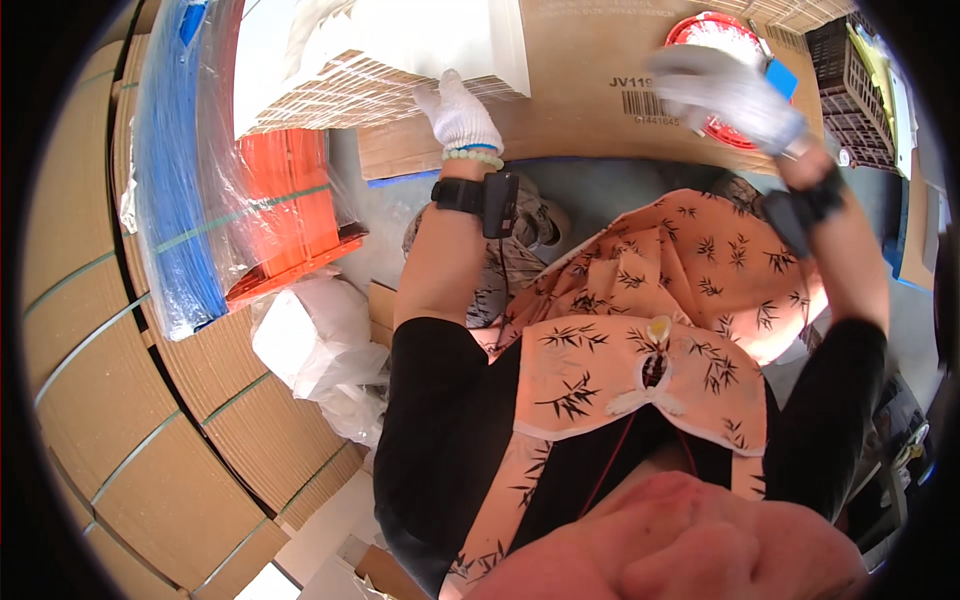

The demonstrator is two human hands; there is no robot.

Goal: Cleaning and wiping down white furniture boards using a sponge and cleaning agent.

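My left hand (458, 112), in a white knit glove, reaches up to the lower edge of a stack of white sheets (400, 45) lying on a corrugated cardboard pile (330, 95), fingers against the stack's edge. My right hand (725, 95), also gloved and motion-blurred, is over a flat brown cardboard sheet (580, 90) beside a red round lid-like object (715, 40); whether it holds anything is unclear. Both wrists carry black bands, and a bead bracelet sits on the left one.
Blue sheets wrapped in clear plastic (175, 170) and an orange bundle (290, 210) stand at left. Strapped cardboard stacks (130, 400) fill the lower left. White crumpled plastic bags (315, 345) lie on the floor. A dark crate (850, 85) is at upper right.
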